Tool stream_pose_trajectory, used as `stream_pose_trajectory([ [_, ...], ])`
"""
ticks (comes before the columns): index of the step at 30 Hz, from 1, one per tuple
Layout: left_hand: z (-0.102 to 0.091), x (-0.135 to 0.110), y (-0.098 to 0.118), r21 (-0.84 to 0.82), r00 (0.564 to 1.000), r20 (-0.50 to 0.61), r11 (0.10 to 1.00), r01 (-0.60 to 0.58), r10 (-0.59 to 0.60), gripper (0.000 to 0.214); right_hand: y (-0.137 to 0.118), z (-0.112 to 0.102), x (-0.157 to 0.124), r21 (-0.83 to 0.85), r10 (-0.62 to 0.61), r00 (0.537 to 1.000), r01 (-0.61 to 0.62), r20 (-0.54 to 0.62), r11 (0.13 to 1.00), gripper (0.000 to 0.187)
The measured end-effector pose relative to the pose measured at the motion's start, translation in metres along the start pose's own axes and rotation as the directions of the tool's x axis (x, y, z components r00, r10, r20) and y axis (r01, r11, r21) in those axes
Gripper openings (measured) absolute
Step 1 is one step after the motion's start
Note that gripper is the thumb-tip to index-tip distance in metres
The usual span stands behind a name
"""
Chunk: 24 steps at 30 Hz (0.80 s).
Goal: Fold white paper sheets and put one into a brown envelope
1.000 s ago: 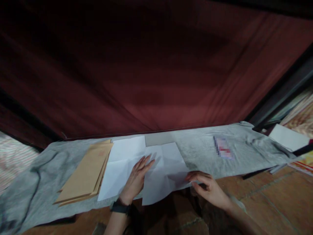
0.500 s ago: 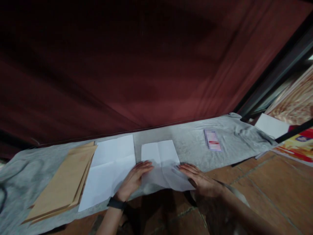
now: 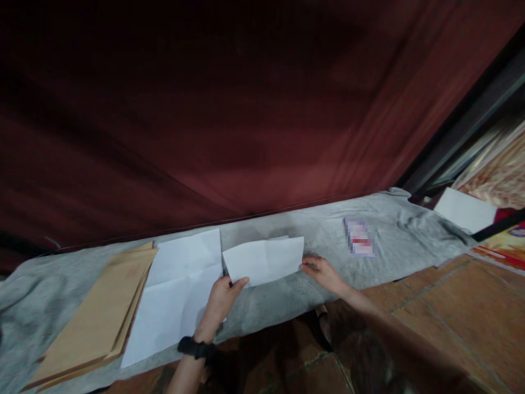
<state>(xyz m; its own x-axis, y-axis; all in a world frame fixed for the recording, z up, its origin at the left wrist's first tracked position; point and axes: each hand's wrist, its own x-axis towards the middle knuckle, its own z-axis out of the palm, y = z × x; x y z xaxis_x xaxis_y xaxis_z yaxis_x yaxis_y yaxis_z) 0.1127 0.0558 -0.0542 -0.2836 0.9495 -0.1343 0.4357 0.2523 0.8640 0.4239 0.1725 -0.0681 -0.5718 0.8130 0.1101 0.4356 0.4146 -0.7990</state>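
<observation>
A white sheet of paper [image 3: 266,260], doubled over along its width, is held between my hands a little above the grey cloth. My left hand [image 3: 225,293] grips its lower left part, thumb on the front and fingers mostly hidden behind. At the right edge, the fingertips of my right hand [image 3: 322,273] pinch the paper near its lower corner. Part of the back layer shows along the top edge. Just left of my left hand lies a larger white sheet stack [image 3: 176,295] with cross creases.
Brown envelopes [image 3: 94,312] lie overlapped at the left on the grey cloth [image 3: 262,317]. A blurred pink-and-purple packet [image 3: 360,238] rests at the right. Behind rises a dark red fabric wall [image 3: 262,137]. A white box-like object [image 3: 465,210] stands far right, above the tiled floor [image 3: 455,306].
The sheet lay unfolded with both hands on its lower part; now its lower half is turned up over the upper half. Both hands have closed on its edges.
</observation>
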Motion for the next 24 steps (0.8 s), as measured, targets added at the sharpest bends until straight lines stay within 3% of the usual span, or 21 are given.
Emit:
stream_pose_trajectory([
  [5,0.006,0.003,-0.001,0.024,0.996,-0.077,0.999,0.035,-0.033,0.030,0.006,0.012,0.008,0.064,0.103,0.989,-0.096,-0.109,0.993,0.022],
  [10,0.014,0.001,0.013,0.304,0.985,-0.162,0.946,0.110,-0.063,0.048,0.009,0.025,0.009,0.048,0.127,0.981,-0.121,-0.144,0.991,0.018],
  [13,0.017,-0.002,0.020,0.436,0.978,-0.167,0.881,0.185,-0.123,0.063,0.008,0.031,0.006,-0.071,0.142,0.976,-0.156,-0.168,0.985,0.019],
  [18,0.020,-0.006,0.024,0.502,0.973,-0.185,0.837,0.217,-0.141,0.076,-0.002,0.036,0.005,-0.274,0.126,0.968,-0.184,-0.217,0.944,0.045],
  [24,0.021,-0.004,0.025,0.587,0.978,-0.154,0.783,0.204,-0.140,0.055,-0.024,0.037,0.006,-0.566,0.015,0.978,-0.133,-0.208,0.813,0.047],
])
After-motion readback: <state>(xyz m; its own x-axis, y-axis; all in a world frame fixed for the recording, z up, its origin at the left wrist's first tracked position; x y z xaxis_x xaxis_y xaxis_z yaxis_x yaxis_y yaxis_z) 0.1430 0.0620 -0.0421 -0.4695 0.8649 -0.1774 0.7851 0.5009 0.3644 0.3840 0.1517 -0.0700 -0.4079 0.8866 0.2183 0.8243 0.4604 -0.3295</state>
